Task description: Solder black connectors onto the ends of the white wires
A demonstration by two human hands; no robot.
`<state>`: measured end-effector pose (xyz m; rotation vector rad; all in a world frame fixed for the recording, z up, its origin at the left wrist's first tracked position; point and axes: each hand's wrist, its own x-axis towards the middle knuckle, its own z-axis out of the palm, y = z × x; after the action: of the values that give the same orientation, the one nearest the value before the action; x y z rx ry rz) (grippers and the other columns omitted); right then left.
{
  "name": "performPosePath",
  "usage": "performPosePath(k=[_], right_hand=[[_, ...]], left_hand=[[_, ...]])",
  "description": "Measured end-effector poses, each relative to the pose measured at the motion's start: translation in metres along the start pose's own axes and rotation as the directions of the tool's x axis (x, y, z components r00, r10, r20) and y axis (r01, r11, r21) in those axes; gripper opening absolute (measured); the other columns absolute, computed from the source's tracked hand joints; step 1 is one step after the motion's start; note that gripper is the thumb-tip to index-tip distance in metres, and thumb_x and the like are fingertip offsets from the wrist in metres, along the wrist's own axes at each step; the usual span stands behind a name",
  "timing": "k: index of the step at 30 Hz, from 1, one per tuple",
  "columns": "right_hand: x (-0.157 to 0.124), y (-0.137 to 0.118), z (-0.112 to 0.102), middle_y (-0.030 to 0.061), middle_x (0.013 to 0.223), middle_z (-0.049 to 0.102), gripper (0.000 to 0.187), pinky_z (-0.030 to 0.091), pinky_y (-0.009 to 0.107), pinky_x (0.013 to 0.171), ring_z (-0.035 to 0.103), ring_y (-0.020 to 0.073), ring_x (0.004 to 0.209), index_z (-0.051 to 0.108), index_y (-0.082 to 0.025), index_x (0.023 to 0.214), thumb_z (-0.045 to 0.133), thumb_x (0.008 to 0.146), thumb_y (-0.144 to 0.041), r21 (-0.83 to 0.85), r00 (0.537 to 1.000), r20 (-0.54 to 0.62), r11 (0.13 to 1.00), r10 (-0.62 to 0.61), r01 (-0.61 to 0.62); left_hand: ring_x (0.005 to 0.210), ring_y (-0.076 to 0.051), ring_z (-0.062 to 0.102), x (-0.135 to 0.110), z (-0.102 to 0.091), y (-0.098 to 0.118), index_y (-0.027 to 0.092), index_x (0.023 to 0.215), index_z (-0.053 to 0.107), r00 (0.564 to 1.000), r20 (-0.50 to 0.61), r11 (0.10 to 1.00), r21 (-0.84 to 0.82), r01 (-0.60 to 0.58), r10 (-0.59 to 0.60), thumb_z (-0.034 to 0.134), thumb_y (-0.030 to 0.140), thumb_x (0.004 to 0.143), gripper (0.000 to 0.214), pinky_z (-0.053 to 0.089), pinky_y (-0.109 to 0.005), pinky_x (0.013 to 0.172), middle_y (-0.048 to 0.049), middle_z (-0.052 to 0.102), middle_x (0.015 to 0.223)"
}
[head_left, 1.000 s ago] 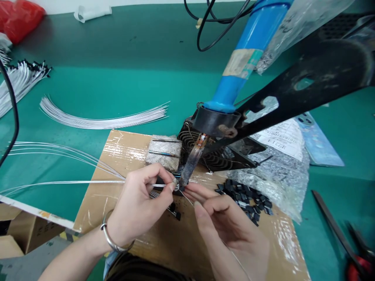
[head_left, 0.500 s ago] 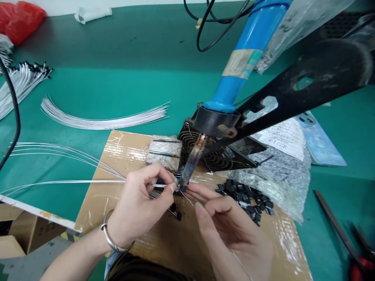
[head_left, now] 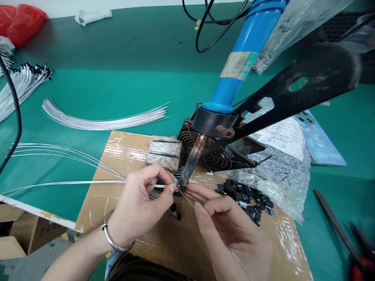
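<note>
Left fingers (head_left: 161, 195): clenched on a silver wire (head_left: 158, 185), at the soldering iron (head_left: 190, 164) tip
Right fingers (head_left: 213, 205): pinching a thin wire (head_left: 187, 199) just beside it
Bubble-wrap bag (head_left: 278, 183): right of the fingers, black components (head_left: 243, 201) lying against it

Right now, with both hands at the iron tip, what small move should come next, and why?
Probably ease the right hand slightly inward: its thin wire seems to end just beside the soldering iron's tip, while the left hand pinches a silver wire there, over a small black part.
</note>
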<state>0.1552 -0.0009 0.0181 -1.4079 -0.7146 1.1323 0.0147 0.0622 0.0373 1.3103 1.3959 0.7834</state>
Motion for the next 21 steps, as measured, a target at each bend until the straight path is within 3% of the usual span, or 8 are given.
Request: performPosePath(k=[21], right_hand=[[-0.0013, 0.0057, -0.0002, 0.0092, 0.118, 0.084, 0.024, 0.064, 0.031, 0.1, 0.081, 0.0224, 0.111, 0.065, -0.024, 0.075, 0.072, 0.098, -0.025, -0.092, 0.995, 0.016, 0.991, -0.094, 0.095]], left_hand=[[0.059, -0.013, 0.052, 0.0, 0.0011, 0.0001, 0.018, 0.073, 0.065, 0.999, -0.025, 0.999, -0.019, -0.03, 0.029, 0.066, 0.017, 0.08, 0.007, 0.04, -0.025, 0.056, -0.0043, 0.076, 0.079]])
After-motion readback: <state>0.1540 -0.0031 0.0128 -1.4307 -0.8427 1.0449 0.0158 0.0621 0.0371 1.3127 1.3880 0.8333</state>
